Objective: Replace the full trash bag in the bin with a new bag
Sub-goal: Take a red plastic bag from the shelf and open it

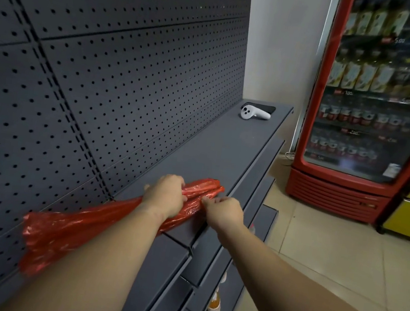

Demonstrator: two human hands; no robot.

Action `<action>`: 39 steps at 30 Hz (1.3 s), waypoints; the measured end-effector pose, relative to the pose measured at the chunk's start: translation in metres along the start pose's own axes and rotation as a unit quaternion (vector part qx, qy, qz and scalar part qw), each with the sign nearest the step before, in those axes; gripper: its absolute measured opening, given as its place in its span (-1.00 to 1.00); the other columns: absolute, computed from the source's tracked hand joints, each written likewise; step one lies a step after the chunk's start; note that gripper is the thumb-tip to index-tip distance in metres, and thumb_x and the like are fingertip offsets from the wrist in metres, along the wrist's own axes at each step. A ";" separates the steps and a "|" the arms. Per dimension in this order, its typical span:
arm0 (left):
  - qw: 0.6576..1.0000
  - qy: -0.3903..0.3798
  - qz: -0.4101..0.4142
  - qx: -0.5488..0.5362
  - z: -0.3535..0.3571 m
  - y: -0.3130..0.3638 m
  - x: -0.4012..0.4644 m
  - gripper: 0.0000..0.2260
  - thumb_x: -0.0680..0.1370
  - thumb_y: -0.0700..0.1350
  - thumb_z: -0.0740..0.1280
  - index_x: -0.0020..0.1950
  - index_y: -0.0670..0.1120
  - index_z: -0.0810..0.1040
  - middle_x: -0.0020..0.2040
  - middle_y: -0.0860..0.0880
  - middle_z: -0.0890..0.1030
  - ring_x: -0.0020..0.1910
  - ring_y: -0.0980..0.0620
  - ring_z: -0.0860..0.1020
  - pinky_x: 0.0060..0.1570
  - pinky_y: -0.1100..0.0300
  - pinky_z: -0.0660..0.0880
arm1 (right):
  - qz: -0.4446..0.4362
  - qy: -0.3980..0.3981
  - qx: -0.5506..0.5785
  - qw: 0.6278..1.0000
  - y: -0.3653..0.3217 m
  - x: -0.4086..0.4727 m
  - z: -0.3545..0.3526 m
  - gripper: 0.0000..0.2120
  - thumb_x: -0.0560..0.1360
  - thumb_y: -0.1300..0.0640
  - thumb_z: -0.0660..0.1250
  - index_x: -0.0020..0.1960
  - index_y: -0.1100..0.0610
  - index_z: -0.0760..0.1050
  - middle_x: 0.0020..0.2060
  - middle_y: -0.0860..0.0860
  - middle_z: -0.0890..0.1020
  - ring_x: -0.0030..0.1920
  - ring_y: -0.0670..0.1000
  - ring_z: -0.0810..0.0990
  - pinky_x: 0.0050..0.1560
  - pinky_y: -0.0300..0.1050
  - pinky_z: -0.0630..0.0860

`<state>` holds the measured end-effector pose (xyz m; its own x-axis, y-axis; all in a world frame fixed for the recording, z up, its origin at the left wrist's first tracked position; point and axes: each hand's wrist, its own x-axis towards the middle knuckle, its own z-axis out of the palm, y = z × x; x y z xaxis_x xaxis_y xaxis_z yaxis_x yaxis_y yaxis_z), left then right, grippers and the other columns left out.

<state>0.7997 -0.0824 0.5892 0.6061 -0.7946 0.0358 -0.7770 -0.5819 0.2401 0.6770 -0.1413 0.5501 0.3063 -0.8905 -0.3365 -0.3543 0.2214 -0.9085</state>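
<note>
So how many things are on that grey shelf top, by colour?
Red: 1, the red plastic bag, held by the left hand and right hand.
White: 1, the white controller.
Black: 1, the black phone behind it.
Total: 3.

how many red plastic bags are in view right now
1. The red bag lies bunched lengthwise on the top grey shelf by the pegboard, the left hand gripping it near its far end and the right hand pinching its edge. Lower shelves are mostly hidden, so more may exist.
</note>
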 end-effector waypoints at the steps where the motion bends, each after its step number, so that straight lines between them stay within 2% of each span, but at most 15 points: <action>1: 1.000 0.008 0.003 -0.002 -0.003 0.000 -0.004 -0.90 0.55 -0.03 0.40 0.05 0.03 0.63 0.02 -0.02 0.66 0.16 -0.12 0.59 0.19 -0.08 0.39 | 0.001 -0.003 0.012 1.000 0.001 -0.002 0.000 -0.62 0.50 0.06 0.42 -0.43 0.08 0.37 -0.46 -0.01 0.51 -0.42 0.00 0.46 -0.32 -0.17 0.40; 2: 1.000 0.011 0.004 -0.010 -0.006 0.000 -0.007 -0.95 0.56 -0.03 0.39 -0.07 0.02 0.62 -0.09 -0.01 0.65 0.07 -0.13 0.61 0.16 -0.06 0.45 | -0.001 -0.004 0.025 1.000 0.001 -0.006 -0.002 -0.62 0.49 0.09 0.41 -0.43 0.07 0.35 -0.47 -0.01 0.49 -0.42 0.00 0.44 -0.32 -0.17 0.40; 3: 1.000 0.017 0.006 -0.020 -0.011 0.000 -0.011 -0.90 0.55 -0.04 0.38 -0.16 0.01 0.59 -0.18 0.01 0.62 -0.01 -0.14 0.63 0.14 -0.07 0.50 | -0.004 -0.003 0.038 0.999 0.001 -0.010 -0.004 -0.65 0.49 0.11 0.41 -0.41 0.07 0.36 -0.46 0.00 0.50 -0.42 0.00 0.44 -0.32 -0.16 0.40; 5: 0.998 0.028 0.011 -0.048 -0.023 0.003 -0.020 -0.84 0.54 -0.04 0.38 -0.24 0.00 0.57 -0.28 0.04 0.61 -0.16 -0.11 0.63 0.05 -0.06 0.58 | -0.018 -0.002 0.065 0.998 -0.003 -0.025 -0.011 -0.71 0.47 0.12 0.39 -0.37 0.06 0.39 -0.45 0.01 0.53 -0.43 0.00 0.44 -0.35 -0.15 0.40; 8: 0.992 0.045 0.028 -0.112 -0.048 0.014 -0.037 -0.83 0.58 -0.08 0.34 -0.21 -0.01 0.57 -0.32 0.04 0.61 -0.31 -0.03 0.61 -0.23 0.12 0.55 | -0.050 0.010 0.112 0.992 -0.010 -0.047 -0.028 -0.82 0.44 0.06 0.33 -0.30 0.08 0.46 -0.37 0.11 0.64 -0.40 0.06 0.55 -0.31 0.04 0.53; 9: 0.989 0.052 0.038 -0.133 -0.058 0.020 -0.046 -0.84 0.60 -0.10 0.32 -0.18 -0.02 0.57 -0.33 0.03 0.61 -0.36 0.00 0.58 -0.34 0.17 0.47 | -0.057 0.012 0.134 0.989 -0.012 -0.055 -0.036 -0.83 0.45 0.02 0.30 -0.22 0.12 0.49 -0.28 0.15 0.70 -0.32 0.12 0.64 -0.22 0.13 0.60; 11: 0.982 0.073 0.056 -0.166 -0.080 0.032 -0.064 -0.86 0.63 -0.11 0.27 -0.09 -0.06 0.57 -0.28 -0.01 0.62 -0.41 0.05 0.52 -0.43 0.20 0.36 | -0.067 0.023 0.164 0.984 -0.015 -0.069 -0.055 -0.74 0.45 -0.06 0.22 -0.06 0.14 0.48 -0.15 0.19 0.72 -0.15 0.22 0.71 -0.08 0.27 0.65; 15: 0.963 0.114 0.072 -0.233 -0.119 0.053 -0.102 -0.85 0.64 -0.10 0.25 -0.03 -0.07 0.59 -0.21 -0.03 0.64 -0.40 0.05 0.48 -0.43 0.18 0.34 | -0.118 0.088 0.193 0.970 -0.013 -0.106 -0.103 -0.80 0.42 -0.12 0.19 -0.11 0.00 0.45 -0.21 0.17 0.71 -0.16 0.21 0.72 -0.07 0.30 0.65; 21: 0.926 0.140 0.080 -0.342 -0.150 0.085 -0.180 -0.86 0.64 -0.10 0.25 0.01 -0.06 0.59 -0.15 -0.02 0.64 -0.18 -0.04 0.61 -0.30 0.14 0.50 | -0.159 0.177 0.229 0.944 0.012 -0.192 -0.186 -0.82 0.48 -0.04 0.21 -0.07 0.05 0.48 -0.12 0.19 0.70 -0.09 0.18 0.72 -0.01 0.24 0.66; 24: 0.914 0.112 0.095 -0.379 -0.152 0.103 -0.219 -0.87 0.64 -0.10 0.25 0.02 -0.04 0.60 -0.11 -0.04 0.67 -0.13 -0.05 0.64 -0.17 0.05 0.58 | -0.162 0.197 0.246 0.935 0.033 -0.242 -0.226 -0.86 0.61 0.11 0.19 -0.02 0.15 0.47 -0.08 0.24 0.68 -0.06 0.20 0.72 0.02 0.19 0.67; 27: 0.900 0.079 0.117 -0.413 -0.146 0.127 -0.255 -0.86 0.63 -0.09 0.27 -0.01 -0.04 0.61 -0.10 -0.09 0.69 -0.10 -0.11 0.65 -0.07 -0.03 0.61 | -0.170 0.231 0.236 0.929 0.055 -0.289 -0.267 -0.87 0.64 0.12 0.18 -0.01 0.15 0.45 -0.11 0.21 0.70 -0.07 0.16 0.73 0.04 0.18 0.66; 32: 0.881 0.020 0.150 -0.448 -0.119 0.170 -0.308 -0.84 0.62 -0.13 0.29 -0.14 -0.01 0.59 -0.20 -0.01 0.66 -0.25 0.01 0.59 -0.21 0.12 0.52 | -0.163 0.283 0.219 0.919 0.084 -0.357 -0.331 -0.88 0.66 0.15 0.16 -0.03 0.09 0.43 -0.09 0.21 0.69 -0.04 0.17 0.71 0.09 0.16 0.64; 34: 0.876 -0.004 0.149 -0.458 -0.104 0.184 -0.324 -0.82 0.61 -0.13 0.30 -0.18 0.00 0.58 -0.24 0.02 0.65 -0.29 0.06 0.57 -0.20 0.12 0.51 | -0.158 0.301 0.212 0.916 0.095 -0.377 -0.353 -0.88 0.67 0.16 0.15 -0.03 0.09 0.42 -0.07 0.22 0.68 -0.03 0.17 0.71 0.09 0.14 0.65; 37: 0.871 -0.046 0.151 -0.466 -0.077 0.203 -0.348 -0.86 0.61 -0.08 0.27 -0.04 0.02 0.63 -0.13 0.00 0.70 -0.15 0.00 0.66 -0.04 -0.03 0.63 | -0.145 0.324 0.197 0.914 0.115 -0.401 -0.382 -0.90 0.67 0.15 0.17 0.00 0.09 0.43 -0.09 0.19 0.68 -0.02 0.16 0.70 0.07 0.10 0.65; 39: 0.872 -0.050 0.164 -0.459 -0.061 0.217 -0.368 -0.85 0.64 -0.10 0.25 0.04 0.00 0.63 -0.08 0.01 0.70 -0.08 0.00 0.67 -0.01 0.00 0.62 | -0.141 0.328 0.193 0.914 0.130 -0.411 -0.397 -0.93 0.65 0.15 0.20 0.05 0.12 0.45 -0.10 0.19 0.69 -0.01 0.16 0.70 0.05 0.07 0.66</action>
<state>0.4184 0.0944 0.6878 0.3238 -0.9298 0.1752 -0.4150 0.0269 0.9094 0.1542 0.0955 0.6688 -0.3038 -0.9522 0.0313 0.0333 -0.0434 -0.9985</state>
